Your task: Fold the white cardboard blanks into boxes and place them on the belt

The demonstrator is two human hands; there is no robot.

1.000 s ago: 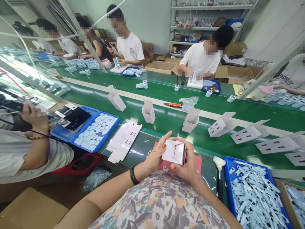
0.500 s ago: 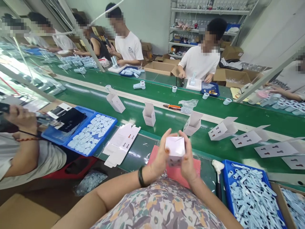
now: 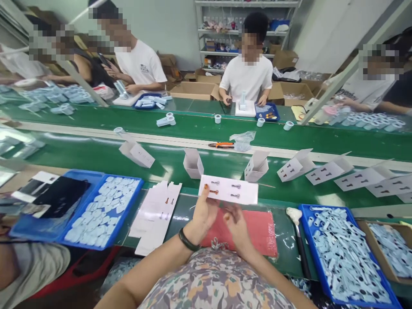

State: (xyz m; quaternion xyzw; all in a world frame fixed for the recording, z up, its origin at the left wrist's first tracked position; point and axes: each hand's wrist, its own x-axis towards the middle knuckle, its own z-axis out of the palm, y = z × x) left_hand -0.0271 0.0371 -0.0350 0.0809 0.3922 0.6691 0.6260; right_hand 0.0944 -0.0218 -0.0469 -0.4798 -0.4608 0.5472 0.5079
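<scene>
A white carton (image 3: 229, 189), printed with small pictures of brown and grey devices, is held up lengthwise in my left hand (image 3: 206, 212). The left thumb presses on its printed face near the left end, with the other fingers at or behind its lower edge. Just below the carton is my right hand (image 3: 238, 229), apart from it, slightly blurred, fingers loosely bent and spread with nothing between them. Under both hands lies a red pad (image 3: 257, 229) on the green worktop. Left of the pad is a stack of flat, unfolded cartons (image 3: 156, 214).
Open-topped cartons (image 3: 193, 164) stand along the green belt (image 3: 167, 169). A white-headed mallet (image 3: 298, 231) lies beside a blue tray (image 3: 350, 257) of light-blue parts at right. Another parts tray (image 3: 103, 212) is at left. Pliers (image 3: 222, 145) lie beyond; co-workers sit across.
The carton has turned from end-on between both hands to lengthwise, printed face showing. My right hand has let go and dropped below it. The view has swung right.
</scene>
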